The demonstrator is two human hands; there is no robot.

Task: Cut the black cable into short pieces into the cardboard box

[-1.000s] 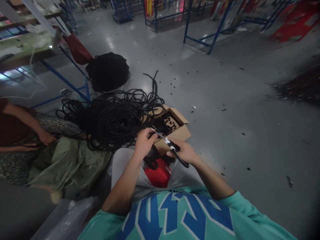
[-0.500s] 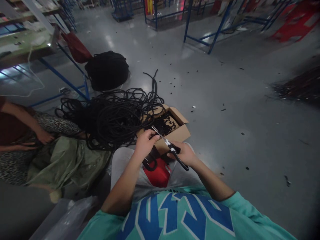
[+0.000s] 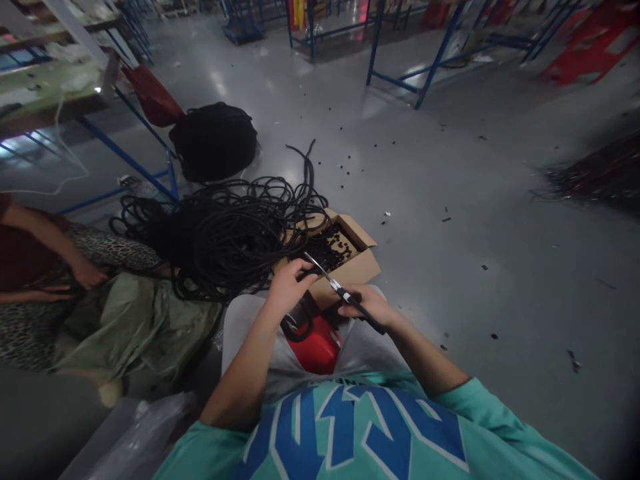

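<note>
In the head view, my right hand [image 3: 373, 305] is closed on the handles of black-handled scissors [image 3: 334, 284]. Their blades are together and point up and left, past the fingertips of my left hand [image 3: 289, 288]. That hand is pinched on a black cord [image 3: 303, 331], whose loop hangs below it over my lap; the cord's end between the fingers is mostly hidden. Just beyond both hands stands an open cardboard box [image 3: 353, 267] with many short black pieces [image 3: 326, 248] inside.
A large tangle of black cord [image 3: 227, 233] lies left of the box, with a round black bundle [image 3: 215, 141] behind it. Another person's hand [image 3: 90, 273] is at far left, beside a green sheet [image 3: 135, 323]. Something red [image 3: 320, 347] sits between my legs. Small black scraps dot the floor.
The scissors' blades went from slightly apart to together, and the handles closed in my right hand. My left hand shifted slightly left, still on the cord.
</note>
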